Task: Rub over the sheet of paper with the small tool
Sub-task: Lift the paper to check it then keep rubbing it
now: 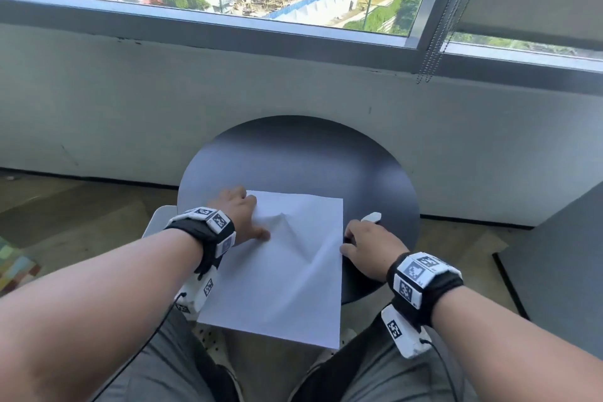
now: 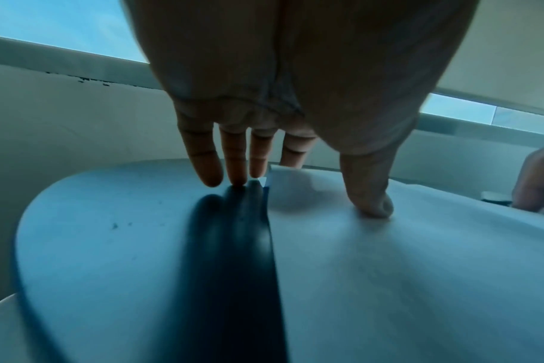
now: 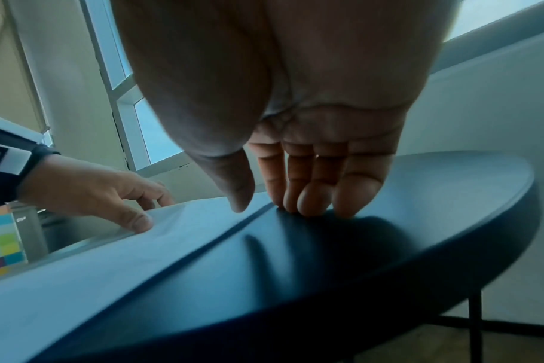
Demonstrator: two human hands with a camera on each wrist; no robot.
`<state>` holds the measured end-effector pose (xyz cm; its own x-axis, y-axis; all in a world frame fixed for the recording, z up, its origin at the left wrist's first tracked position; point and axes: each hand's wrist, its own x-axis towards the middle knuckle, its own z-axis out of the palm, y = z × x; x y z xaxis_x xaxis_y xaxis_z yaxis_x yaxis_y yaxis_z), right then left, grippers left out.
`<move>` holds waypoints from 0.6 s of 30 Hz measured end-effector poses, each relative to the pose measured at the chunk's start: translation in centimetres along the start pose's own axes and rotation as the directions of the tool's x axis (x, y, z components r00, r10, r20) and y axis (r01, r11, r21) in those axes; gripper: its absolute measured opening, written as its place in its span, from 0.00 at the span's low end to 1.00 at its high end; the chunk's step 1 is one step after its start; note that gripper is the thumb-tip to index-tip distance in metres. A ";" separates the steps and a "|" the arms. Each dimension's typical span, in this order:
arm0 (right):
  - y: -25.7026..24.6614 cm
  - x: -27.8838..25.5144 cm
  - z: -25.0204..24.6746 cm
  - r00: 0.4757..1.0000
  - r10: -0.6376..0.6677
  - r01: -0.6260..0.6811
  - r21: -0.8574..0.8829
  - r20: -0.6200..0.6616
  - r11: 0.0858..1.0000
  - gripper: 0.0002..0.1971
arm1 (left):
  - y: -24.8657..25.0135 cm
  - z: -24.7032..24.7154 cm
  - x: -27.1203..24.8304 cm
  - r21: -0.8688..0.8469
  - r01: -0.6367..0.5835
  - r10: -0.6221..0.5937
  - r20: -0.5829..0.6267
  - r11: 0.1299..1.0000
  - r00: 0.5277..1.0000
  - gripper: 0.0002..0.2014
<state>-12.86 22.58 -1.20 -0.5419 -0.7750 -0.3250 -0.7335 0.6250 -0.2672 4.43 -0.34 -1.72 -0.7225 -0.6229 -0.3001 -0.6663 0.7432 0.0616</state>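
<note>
A white sheet of paper (image 1: 277, 271) lies on the round dark table (image 1: 293, 157) and hangs over its near edge above my lap. A soft ridge bulges up in its far half. My left hand (image 1: 243, 215) is at the sheet's far left corner. Its thumb (image 2: 373, 206) presses on the paper (image 2: 419, 270) and its straight fingers touch the table (image 2: 109, 245). My right hand (image 1: 362, 243) holds nothing beside the sheet's right edge, fingertips (image 3: 311, 208) on the table (image 3: 388, 245). The small white tool (image 1: 371, 216) lies on the table just beyond that hand.
A grey wall and a window sill stand right behind the table. A blind's bead chain (image 1: 427, 59) hangs at the upper right. A white chair edge (image 1: 156, 219) and a coloured mat (image 1: 16, 268) are at the left, a grey cabinet (image 1: 554, 271) at the right.
</note>
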 end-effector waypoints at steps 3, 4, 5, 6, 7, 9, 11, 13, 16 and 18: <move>-0.7 -0.4 0.1 0.999 0.015 -0.013 0.060 -0.030 0.998 0.09 | 0.0 0.4 -0.6 -0.133 0.055 -0.057 -0.015 0.990 0.998 0.25; -0.8 -0.3 0.1 0.999 0.024 -0.021 0.083 -0.034 0.996 0.09 | -0.1 0.5 -0.6 -0.188 0.074 -0.078 -0.017 0.979 0.997 0.21; -1.0 -0.2 0.1 0.999 0.033 -0.029 0.105 -0.038 0.994 0.09 | -0.1 0.6 -0.8 -0.241 0.094 -0.101 -0.016 0.966 0.995 0.19; -1.2 -0.1 0.0 0.998 0.048 -0.043 0.124 -0.038 0.991 0.09 | -0.1 0.7 -0.8 -0.285 0.118 -0.127 -0.012 0.951 0.992 0.19; -1.5 0.0 0.0 0.997 0.063 -0.056 0.142 -0.042 0.988 0.09 | 0.0 0.7 -1.0 -0.321 0.138 -0.148 -0.006 0.937 0.989 0.21; -2.2 0.2 0.2 0.995 0.090 -0.080 0.181 -0.049 0.980 0.09 | -0.1 0.7 -1.0 -0.386 0.177 -0.186 0.013 0.906 0.982 0.31; -2.9 0.3 0.2 0.991 0.125 -0.110 0.256 -0.045 0.960 0.08 | -0.3 0.5 -1.1 -0.480 0.207 -0.214 0.041 0.853 0.976 0.38; -3.0 0.6 -0.1 0.983 0.173 -0.139 0.384 -0.055 0.913 0.06 | -0.9 0.3 -1.3 -0.532 0.191 -0.200 0.041 0.825 0.979 0.39; -2.3 1.0 -1.0 0.975 0.200 -0.097 0.619 -0.099 0.779 0.06 | -1.8 0.1 -1.5 -0.562 0.184 -0.182 0.060 0.806 0.981 0.36; -2.1 0.8 -2.2 0.975 0.175 -0.020 0.738 -0.134 0.675 0.09 | -2.1 0.0 -1.5 -0.626 0.183 -0.181 0.068 0.758 0.981 0.38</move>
<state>-12.64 20.43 1.08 -0.7121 -0.6588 -0.2426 -0.1815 0.5065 -0.8429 6.94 -0.99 -1.41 -0.5757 -0.7290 -0.3704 -0.7531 0.2962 0.5875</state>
